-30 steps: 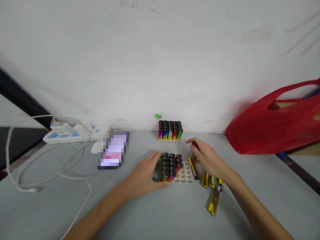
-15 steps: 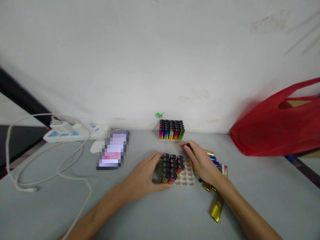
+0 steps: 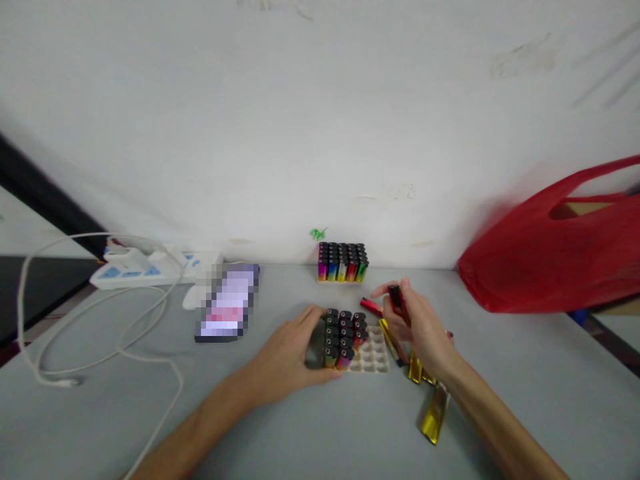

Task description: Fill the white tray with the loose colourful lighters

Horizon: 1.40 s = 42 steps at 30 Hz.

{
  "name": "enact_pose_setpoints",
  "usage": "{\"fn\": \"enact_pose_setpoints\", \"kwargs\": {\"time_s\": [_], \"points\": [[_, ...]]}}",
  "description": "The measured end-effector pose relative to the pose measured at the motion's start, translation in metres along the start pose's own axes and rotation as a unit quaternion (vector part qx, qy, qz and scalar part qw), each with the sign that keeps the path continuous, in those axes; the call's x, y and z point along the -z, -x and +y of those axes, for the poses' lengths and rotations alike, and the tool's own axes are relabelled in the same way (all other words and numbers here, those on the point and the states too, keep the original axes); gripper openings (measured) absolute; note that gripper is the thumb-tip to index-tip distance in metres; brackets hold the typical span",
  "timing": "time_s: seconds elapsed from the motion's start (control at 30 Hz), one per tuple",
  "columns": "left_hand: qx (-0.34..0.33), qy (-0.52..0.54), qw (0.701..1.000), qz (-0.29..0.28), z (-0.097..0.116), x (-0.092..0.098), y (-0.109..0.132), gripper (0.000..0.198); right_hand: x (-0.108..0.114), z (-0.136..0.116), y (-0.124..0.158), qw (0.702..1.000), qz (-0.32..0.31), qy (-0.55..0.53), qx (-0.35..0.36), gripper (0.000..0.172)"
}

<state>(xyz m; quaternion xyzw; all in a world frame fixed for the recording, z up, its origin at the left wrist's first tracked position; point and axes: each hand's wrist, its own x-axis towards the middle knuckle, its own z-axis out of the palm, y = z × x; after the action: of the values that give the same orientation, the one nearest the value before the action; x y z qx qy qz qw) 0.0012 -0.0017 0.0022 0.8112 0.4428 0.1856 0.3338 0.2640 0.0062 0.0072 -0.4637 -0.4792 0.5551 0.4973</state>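
A cream tray (image 3: 373, 357) lies on the grey table, its left part filled with several black-topped rainbow lighters (image 3: 343, 333). My left hand (image 3: 293, 350) wraps the tray's left side, fingers curled against the lighters. Just right of the tray, my right hand (image 3: 417, 325) is raised and pinches a red lighter with a black top (image 3: 397, 298), held upright. Another red lighter (image 3: 371, 306) lies on the table beside it. Several loose gold lighters (image 3: 433, 412) lie under and near my right wrist.
A full tray of rainbow lighters (image 3: 343, 261) stands against the white wall. A phone (image 3: 229, 303), a white power strip (image 3: 150, 267) and a looping white cable (image 3: 100, 333) lie at the left. A red plastic bag (image 3: 555, 257) sits at the right.
My right hand has lifted from beside the tray and now holds a red lighter upright above the table. My left hand has stayed on the tray.
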Motion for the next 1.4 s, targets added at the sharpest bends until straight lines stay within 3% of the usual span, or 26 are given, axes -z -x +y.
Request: {"fn": "enact_pose_setpoints", "kwargs": {"time_s": [0.1, 0.27, 0.47, 0.67, 0.83, 1.4], "points": [[-0.001, 0.003, 1.000, 0.000, -0.001, 0.000, 0.000, 0.063, -0.005, -0.005, 0.002, 0.994, -0.020, -0.088, -0.059, 0.058], [-0.001, 0.011, 1.000, 0.001, -0.001, 0.000, 0.001, 0.064, -0.012, -0.011, 0.007, 0.976, -0.028, -0.192, -0.097, 0.050], [0.010, 0.010, 1.000, 0.005, 0.001, 0.000, 0.001, 0.057, -0.010, -0.007, 0.007, 0.963, -0.090, -0.216, -0.131, 0.062], [0.012, 0.016, 1.000, -0.005, -0.002, -0.002, 0.001, 0.072, -0.009, -0.006, 0.009, 0.954, -0.141, -0.235, -0.120, 0.066], [0.013, 0.013, 1.000, -0.001, -0.002, -0.001, 0.001, 0.064, -0.011, -0.003, 0.012, 0.952, -0.144, -0.234, -0.136, 0.065], [0.005, 0.009, 1.000, -0.003, -0.001, 0.000, 0.000, 0.066, -0.012, 0.003, 0.014, 0.954, -0.089, -0.240, -0.155, 0.055]]}}
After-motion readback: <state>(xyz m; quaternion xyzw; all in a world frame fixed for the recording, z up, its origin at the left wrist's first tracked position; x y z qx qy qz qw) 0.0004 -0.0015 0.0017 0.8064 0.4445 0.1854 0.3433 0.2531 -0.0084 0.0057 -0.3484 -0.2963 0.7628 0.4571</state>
